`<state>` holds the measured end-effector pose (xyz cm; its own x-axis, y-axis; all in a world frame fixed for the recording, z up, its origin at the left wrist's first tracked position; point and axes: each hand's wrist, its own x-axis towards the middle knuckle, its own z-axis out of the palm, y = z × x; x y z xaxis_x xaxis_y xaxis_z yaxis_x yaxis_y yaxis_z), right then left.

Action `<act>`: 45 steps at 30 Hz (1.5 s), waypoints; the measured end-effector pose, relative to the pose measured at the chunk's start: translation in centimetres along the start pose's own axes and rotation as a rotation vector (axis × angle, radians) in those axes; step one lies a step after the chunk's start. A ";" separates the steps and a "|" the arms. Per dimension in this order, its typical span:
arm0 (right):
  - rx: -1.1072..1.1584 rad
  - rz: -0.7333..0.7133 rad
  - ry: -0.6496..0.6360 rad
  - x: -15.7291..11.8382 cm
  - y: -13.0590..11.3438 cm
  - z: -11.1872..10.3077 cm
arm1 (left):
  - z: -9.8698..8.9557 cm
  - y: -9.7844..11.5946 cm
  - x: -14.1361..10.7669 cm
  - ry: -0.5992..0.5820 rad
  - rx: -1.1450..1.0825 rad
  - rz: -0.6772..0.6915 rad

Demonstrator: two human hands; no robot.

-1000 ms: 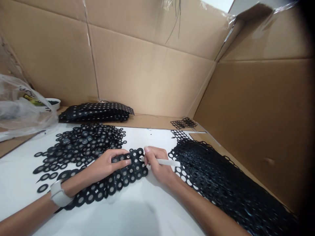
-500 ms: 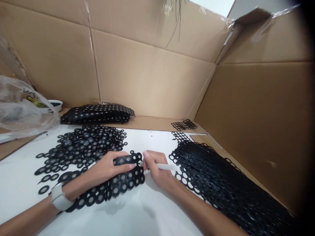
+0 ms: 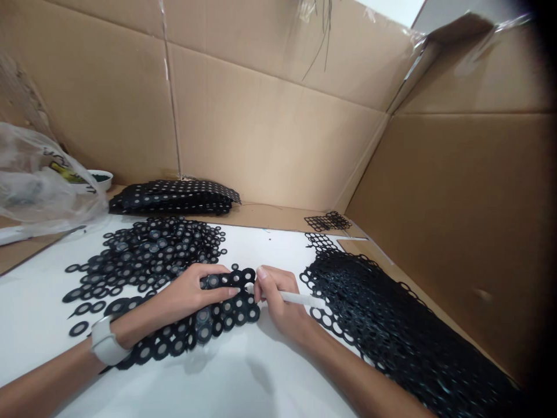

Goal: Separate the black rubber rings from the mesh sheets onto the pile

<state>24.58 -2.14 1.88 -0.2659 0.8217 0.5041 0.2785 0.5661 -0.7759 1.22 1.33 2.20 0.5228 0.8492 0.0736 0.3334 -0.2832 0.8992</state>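
Note:
A strip of joined black rings with grey centres [image 3: 204, 332] lies on the white board, bent under my left forearm. My left hand [image 3: 200, 288] grips the strip near its right end, thumb on top. In my right hand [image 3: 278, 296] is a white pen-like tool [image 3: 300, 299], pinched between thumb and fingers, its tip at the rings by the strip's right end. Behind my left hand spreads a heap of loose black rings with grey centres [image 3: 152, 249]. A grey-white watch [image 3: 107, 342] is on my left wrist.
A large pile of black open-ring mesh [image 3: 391, 313] fills the right side. Stacked black perforated sheets [image 3: 174, 197] lie at the back left, near a clear plastic bag [image 3: 39, 186] and a white bowl [image 3: 102, 179]. Cardboard walls [image 3: 270, 116] enclose the back and right.
The view has shifted slightly. Both hands keep their hold, and the strip's right end sits a little further right, with the tool's tip still at its rings.

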 end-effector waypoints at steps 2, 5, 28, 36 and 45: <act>0.001 -0.002 0.004 0.0 0.0 0.0 | 0.0 -0.4 0.1 0.011 0.007 0.011; -0.001 0.001 -0.001 0.0 -0.1 0.1 | 0.1 -0.8 0.2 0.038 0.007 0.026; -0.129 -0.072 -0.065 -0.2 0.3 1.4 | 0.6 -1.1 -0.1 0.053 -0.025 0.079; -0.028 -0.020 -0.073 0.1 -0.2 0.9 | 0.0 -1.1 -0.1 0.011 -0.037 0.023; 0.124 0.083 0.258 1.3 0.9 -2.1 | -0.2 0.0 -0.3 0.068 -0.098 -0.046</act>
<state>26.45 -0.36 2.65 0.0009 0.8637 0.5041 0.1704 0.4966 -0.8511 0.90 1.19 2.24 0.4536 0.8894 0.0572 0.2755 -0.2009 0.9401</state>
